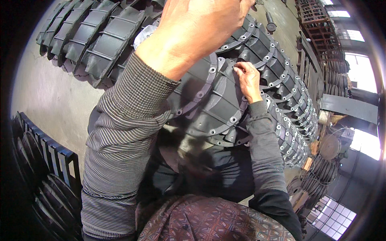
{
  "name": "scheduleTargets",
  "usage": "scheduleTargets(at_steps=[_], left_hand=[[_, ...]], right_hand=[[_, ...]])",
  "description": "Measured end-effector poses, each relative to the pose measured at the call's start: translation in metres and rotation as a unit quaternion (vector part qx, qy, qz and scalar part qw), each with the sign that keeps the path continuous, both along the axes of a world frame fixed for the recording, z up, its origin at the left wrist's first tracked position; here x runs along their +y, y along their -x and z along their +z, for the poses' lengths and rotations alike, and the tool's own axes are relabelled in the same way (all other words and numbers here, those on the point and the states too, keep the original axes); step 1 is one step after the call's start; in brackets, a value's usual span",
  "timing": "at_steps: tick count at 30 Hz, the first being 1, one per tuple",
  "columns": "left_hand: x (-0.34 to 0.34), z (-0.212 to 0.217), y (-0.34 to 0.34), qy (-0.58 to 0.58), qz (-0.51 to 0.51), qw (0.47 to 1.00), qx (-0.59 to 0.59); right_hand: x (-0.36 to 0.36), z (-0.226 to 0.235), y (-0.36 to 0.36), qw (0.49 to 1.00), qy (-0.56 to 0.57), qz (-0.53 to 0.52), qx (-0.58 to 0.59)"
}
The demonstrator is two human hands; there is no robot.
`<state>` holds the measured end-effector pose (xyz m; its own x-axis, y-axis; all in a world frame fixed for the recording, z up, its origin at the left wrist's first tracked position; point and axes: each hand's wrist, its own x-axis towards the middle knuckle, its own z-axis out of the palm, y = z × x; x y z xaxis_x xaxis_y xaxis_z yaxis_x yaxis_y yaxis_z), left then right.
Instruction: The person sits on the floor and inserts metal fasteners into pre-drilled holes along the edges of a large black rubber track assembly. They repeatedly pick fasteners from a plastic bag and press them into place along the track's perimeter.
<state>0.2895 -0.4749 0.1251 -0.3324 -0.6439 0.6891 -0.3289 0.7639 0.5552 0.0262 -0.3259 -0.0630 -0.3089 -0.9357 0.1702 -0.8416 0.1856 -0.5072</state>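
My left hand (201,30) is raised close to the camera at the top middle, back of the hand showing. Its fingers are mostly cut off by the upper edge, so what it holds, if anything, is hidden. Farther right, my right hand (249,82) has thumb and fingers pinched together at the edge of a dark curved metal segment (219,90) with a flange and bolt holes. Anything small between those fingertips cannot be made out. Beside it lies another curved segment (193,86), partly under the shadow of my left arm.
Rows of similar curved metal segments (287,74) stand stacked on the right, and more ribbed ones (112,38) at the upper left. Something whitish and crumpled (144,37) shows beside my left wrist. A dark metal rack (52,150) stands at the lower left on the concrete floor (52,96).
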Motion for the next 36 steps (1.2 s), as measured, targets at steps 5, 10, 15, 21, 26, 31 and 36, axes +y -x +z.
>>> scheduleTargets(at_steps=[5,10,15,21,26,31,36], left_hand=[[0.0,0.0,0.0,-0.013,-0.026,0.999,0.019],[0.0,0.001,-0.001,-0.036,-0.045,0.998,0.021],[0.001,0.0,0.0,-0.03,-0.033,0.999,0.025],[0.004,0.001,-0.001,-0.004,-0.016,0.999,0.043],[0.002,0.001,-0.002,-0.008,-0.004,1.0,0.018],[0.001,0.001,-0.001,-0.034,-0.012,0.999,0.011],[0.001,0.005,-0.002,-0.085,-0.028,0.996,-0.009]], right_hand=[[-0.002,-0.008,0.001,0.999,0.012,0.012,0.03],[-0.005,-0.008,0.002,0.99,0.038,0.083,0.112],[-0.013,-0.003,0.003,0.971,-0.002,0.134,0.199],[-0.017,-0.001,-0.001,0.979,-0.036,0.083,0.182],[-0.014,-0.003,-0.004,0.991,-0.034,0.049,0.123],[-0.009,-0.003,0.002,0.983,0.007,0.124,0.137],[-0.01,-0.004,0.004,0.979,-0.004,0.122,0.164]])
